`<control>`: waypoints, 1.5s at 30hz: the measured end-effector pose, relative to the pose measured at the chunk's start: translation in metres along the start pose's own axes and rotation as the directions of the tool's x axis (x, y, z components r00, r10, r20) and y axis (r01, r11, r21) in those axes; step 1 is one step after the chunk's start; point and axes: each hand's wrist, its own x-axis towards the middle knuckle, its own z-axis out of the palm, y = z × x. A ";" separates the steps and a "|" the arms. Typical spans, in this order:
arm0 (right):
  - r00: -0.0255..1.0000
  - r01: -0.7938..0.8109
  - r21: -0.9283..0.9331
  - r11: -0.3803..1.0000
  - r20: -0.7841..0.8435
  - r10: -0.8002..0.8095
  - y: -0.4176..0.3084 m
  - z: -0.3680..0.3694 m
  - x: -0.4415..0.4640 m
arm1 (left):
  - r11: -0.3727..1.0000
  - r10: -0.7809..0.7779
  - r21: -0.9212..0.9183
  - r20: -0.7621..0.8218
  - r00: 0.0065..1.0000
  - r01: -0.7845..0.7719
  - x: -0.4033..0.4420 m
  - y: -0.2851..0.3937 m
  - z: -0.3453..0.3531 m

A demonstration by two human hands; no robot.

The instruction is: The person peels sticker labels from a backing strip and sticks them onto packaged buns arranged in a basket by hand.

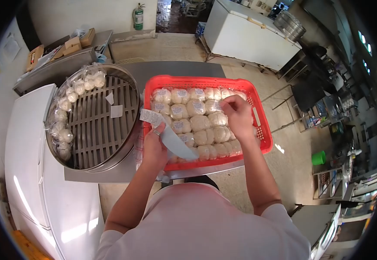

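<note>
A red plastic crate (266,138) on the metal table holds rows of round white buns in clear wrapping (200,123). Several packs in the upper and left rows bear printed labels (182,93). My left hand (156,145), at the crate's left side, is closed on a strip of labels (171,139); its printed end points up left and its pale length curls down over the buns. Over the upper right rows is my right hand (237,113), its fingers bent together near a labelled pack; whatever they hold, if anything, is hidden.
Left of the crate stands a round metal steamer (134,99) with wrapped buns along its left rim and two paper scraps on its slats. Both rest on the metal table (153,68). Further off are a white chest freezer (249,39), a fire extinguisher (139,18) and a green bin (318,157).
</note>
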 end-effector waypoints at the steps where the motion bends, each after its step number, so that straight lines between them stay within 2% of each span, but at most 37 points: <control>1: 0.999 -0.031 -0.053 0.998 0.034 0.033 0.026 0.002 0.008 | 1.000 -0.014 -0.011 0.047 0.999 0.014 0.002 -0.001 -0.004; 3: 0.983 -0.115 -0.121 0.986 0.131 0.131 0.066 0.015 0.013 | 0.999 -0.031 -0.031 0.135 0.990 0.035 0.009 -0.003 -0.017; 4: 0.961 -0.170 -0.138 0.976 0.194 0.195 0.079 0.026 0.011 | 1.000 -0.002 -0.019 0.113 0.994 0.004 0.011 -0.004 -0.017; 7: 0.930 -0.130 -0.414 0.901 0.263 0.255 0.093 0.052 0.005 | 0.998 0.062 0.003 0.075 0.995 -0.062 0.012 -0.006 -0.014; 10: 0.929 -0.095 -0.550 0.830 0.250 0.272 0.092 0.055 0.013 | 0.997 0.078 0.004 0.093 0.993 -0.079 0.007 -0.004 -0.012; 13: 0.935 -0.016 -0.637 0.771 0.264 0.238 0.083 0.044 0.019 | 0.996 0.088 0.007 0.077 0.993 -0.088 0.007 -0.004 -0.011; 15: 0.886 0.041 -0.588 0.808 0.395 0.243 0.090 0.035 0.029 | 0.997 0.080 -0.006 0.052 0.995 -0.080 0.005 -0.003 -0.006; 16: 0.856 0.065 -0.559 0.827 0.458 0.242 0.094 0.031 0.035 | 0.997 0.080 0.006 0.044 0.996 -0.080 0.004 -0.003 -0.006; 18: 0.756 -0.013 -0.591 0.807 0.522 0.394 0.097 0.031 0.048 | 0.996 0.078 0.037 0.026 0.997 -0.078 0.001 -0.002 -0.003; 22: 0.486 -0.210 -0.526 0.824 0.675 0.554 0.091 0.029 0.072 | 0.991 0.086 0.100 0.015 0.996 -0.087 -0.009 -0.002 0.012; 25: 0.351 -0.148 -0.568 0.810 0.736 0.580 0.086 0.028 0.086 | 0.987 0.108 0.118 -0.016 0.994 -0.105 -0.009 -0.002 0.017; 28: 0.351 -0.064 -0.551 0.832 0.768 0.536 0.095 0.031 0.090 | 0.984 0.141 0.111 -0.030 0.990 -0.137 -0.012 -0.004 0.020; 31: 0.358 0.050 -0.614 0.788 0.747 0.560 0.092 0.031 0.092 | 0.982 0.154 0.113 -0.046 0.987 -0.148 -0.008 -0.005 0.018; 40: 0.582 0.211 -0.656 0.724 0.679 0.446 0.066 0.030 0.066 | 0.964 0.200 0.187 -0.047 0.979 -0.188 -0.009 -0.007 0.018; 43: 0.638 0.192 -0.619 0.762 0.669 0.382 0.064 0.026 0.058 | 0.963 0.197 0.198 -0.054 0.979 -0.182 -0.017 -0.006 0.025; 45: 0.708 0.247 -0.621 0.744 0.639 0.299 0.068 0.027 0.049 | 0.967 0.183 0.190 -0.048 0.982 -0.171 -0.017 -0.005 0.029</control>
